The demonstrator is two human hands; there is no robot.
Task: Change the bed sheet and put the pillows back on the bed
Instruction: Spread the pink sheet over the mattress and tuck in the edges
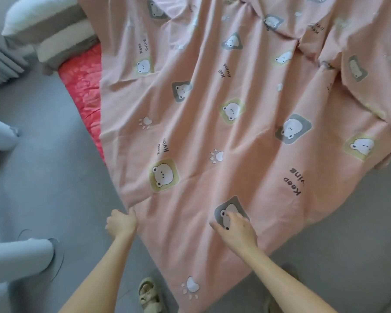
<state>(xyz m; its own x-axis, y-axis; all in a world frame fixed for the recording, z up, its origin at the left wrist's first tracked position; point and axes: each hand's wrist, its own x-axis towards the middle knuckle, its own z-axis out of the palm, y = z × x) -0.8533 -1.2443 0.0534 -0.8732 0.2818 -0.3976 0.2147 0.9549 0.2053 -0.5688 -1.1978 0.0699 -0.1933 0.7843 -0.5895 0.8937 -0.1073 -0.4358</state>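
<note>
A pink bed sheet (212,132) printed with white bears, paw marks and "Keep living" lies wrinkled over the bed, its near corner hanging down to the floor. My left hand (121,222) grips the sheet's left edge with curled fingers. My right hand (235,229) lies on top of the sheet, fingers spread over a grey bear patch. A red patterned mattress cover (84,86) shows at the bed's left side, outside the sheet. Two pillows (48,26), striped white and grey-brown, are stacked at the top left, beside the bed's far corner.
Grey floor (43,177) surrounds the bed. Pale chair or furniture legs (20,256) stand at the left. A ribbed radiator-like thing (0,64) is at the far left. My feet in beige sandals (150,297) stand by the sheet's hanging corner.
</note>
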